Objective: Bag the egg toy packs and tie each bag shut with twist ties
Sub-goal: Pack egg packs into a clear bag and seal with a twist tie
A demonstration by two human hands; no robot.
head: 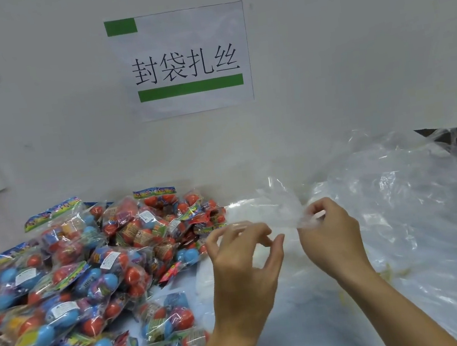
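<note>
A clear bag (281,206) is pinched at its thin edge by the right hand (330,235), while the left hand (243,261) is held beside it with fingers loosely curled and nothing gripped. The egg toy packs (70,280) are heaped on the bench (315,335) to the left. The slippery film may slide from the pinch, or the mouth may be left stuck together, if the layers are not separated.

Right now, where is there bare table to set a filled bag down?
The only bare patch lies at the near edge of the table, between the egg toy packs on the left and the heap of clear plastic bags on the right, under the forearms. The left hand and right hand work just above it. Both sides are crowded.
</note>
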